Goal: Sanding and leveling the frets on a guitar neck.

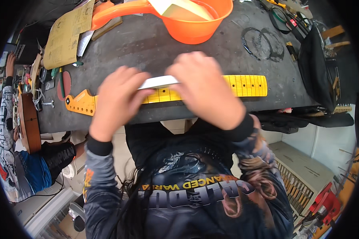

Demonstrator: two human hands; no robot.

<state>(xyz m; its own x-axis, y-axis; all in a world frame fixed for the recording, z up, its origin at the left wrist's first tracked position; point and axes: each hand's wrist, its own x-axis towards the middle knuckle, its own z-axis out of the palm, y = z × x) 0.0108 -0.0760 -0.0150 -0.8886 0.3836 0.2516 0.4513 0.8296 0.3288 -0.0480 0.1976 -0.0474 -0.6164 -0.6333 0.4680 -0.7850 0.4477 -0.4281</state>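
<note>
Left hand (119,93) and right hand (203,85) curled tight on opposite ends of white bar (158,82) along guitar neck (249,85), mid-frame; uneven pressure could tip the bar and scratch the neck.

From far away, I saw a bright middle, with soft, pale light on the flat, dark grey table (147,49). I could not tell where the light came from. The round, orange plastic pot with a long handle (191,34) looked very bright. The bare left hand (117,97) and bare right hand (205,89) were blurry, and the thin white bar (159,82) shone pale between them. I saw the long yellow wooden guitar neck (249,85) more clearly. Near the sides, things bent, and a black ring hid the corners.
</note>
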